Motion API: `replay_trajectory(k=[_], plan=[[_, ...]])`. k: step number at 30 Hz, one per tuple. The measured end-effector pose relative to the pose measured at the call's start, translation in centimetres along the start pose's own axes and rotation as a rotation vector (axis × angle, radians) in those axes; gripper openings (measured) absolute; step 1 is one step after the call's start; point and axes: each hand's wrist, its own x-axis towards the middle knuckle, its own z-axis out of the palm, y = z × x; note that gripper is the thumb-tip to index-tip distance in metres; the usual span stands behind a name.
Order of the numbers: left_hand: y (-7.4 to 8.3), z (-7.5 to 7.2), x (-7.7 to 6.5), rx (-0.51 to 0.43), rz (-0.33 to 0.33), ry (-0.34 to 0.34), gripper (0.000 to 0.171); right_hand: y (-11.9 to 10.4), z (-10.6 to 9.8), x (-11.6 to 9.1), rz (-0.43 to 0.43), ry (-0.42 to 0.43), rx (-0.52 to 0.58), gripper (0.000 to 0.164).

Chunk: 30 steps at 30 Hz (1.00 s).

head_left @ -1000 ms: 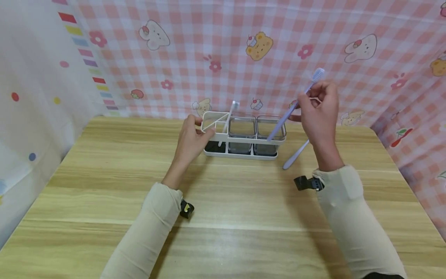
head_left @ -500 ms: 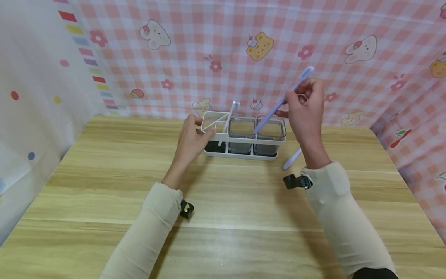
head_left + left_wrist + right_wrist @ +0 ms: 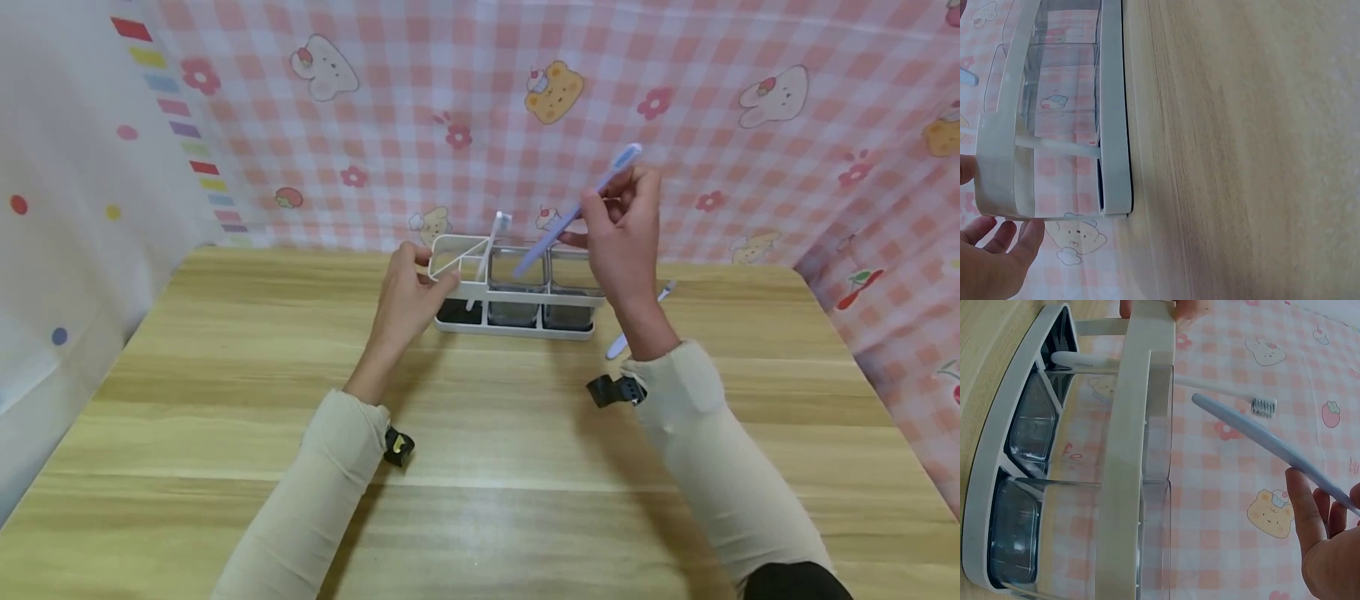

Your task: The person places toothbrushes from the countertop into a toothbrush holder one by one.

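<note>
Since the earlier frames, I find the purple toothbrush [image 3: 551, 240] shifted left; it is tilted, handle end down, above the middle clear cup [image 3: 513, 313]. The right hand [image 3: 626, 237] pinches it near the bristles, apparently to leave the handle free. The left hand [image 3: 405, 292] grips the left end of the white holder [image 3: 525, 297], presumably steadying it. A white toothbrush [image 3: 491, 246] leans inside. Another toothbrush [image 3: 617, 346] lies on the table [image 3: 480, 417], partly hidden.

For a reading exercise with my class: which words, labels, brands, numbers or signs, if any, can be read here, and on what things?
No text reads clearly.
Patterned cloth: reddish letter-like marks in the right wrist view, too partial to read.
Held toothbrush, holder: nothing readable.
</note>
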Motion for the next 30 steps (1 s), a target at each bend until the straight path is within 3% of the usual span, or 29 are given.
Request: replay_trajectory(k=[30], plan=[[0.1, 0.0, 0.0, 0.010, -0.011, 0.007, 0.047, 0.1, 2.7, -0.3, -0.003, -0.031, -0.037, 0.019]])
